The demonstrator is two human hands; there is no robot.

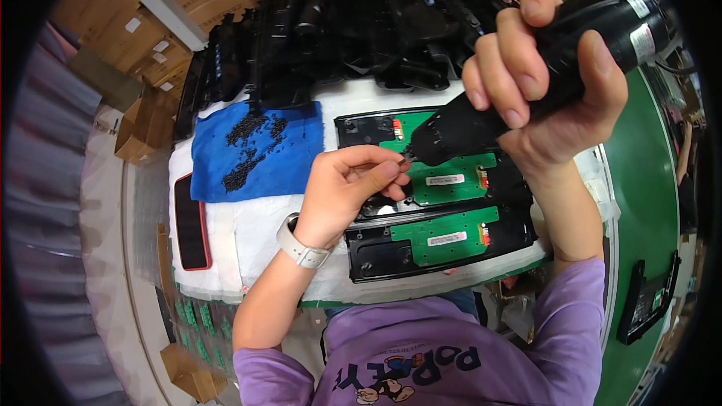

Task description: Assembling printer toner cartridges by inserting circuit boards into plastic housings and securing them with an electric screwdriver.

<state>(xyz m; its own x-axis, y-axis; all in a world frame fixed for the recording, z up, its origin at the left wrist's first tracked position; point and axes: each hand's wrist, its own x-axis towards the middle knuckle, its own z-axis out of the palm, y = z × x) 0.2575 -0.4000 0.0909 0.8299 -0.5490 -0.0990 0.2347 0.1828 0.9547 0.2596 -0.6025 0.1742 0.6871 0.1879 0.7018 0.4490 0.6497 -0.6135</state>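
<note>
A black electric screwdriver slants down to the left, its fat body wrapped in the fingers of my right hand. At its tip, the thumb and fingertips of my left hand are pinched together; whatever lies between them is too small to make out. Below both hands, black plastic housings lie side by side, each carrying a green circuit board. The nearest housing and its circuit board show fully. The middle circuit board is partly covered by my left fingers, and the screwdriver hides much of the far one.
Small black screws lie in loose piles on a blue cloth at left. Beside it rests a phone with a red edge. Many black plastic parts are heaped along the back. Cardboard boxes stand beyond the table's left side.
</note>
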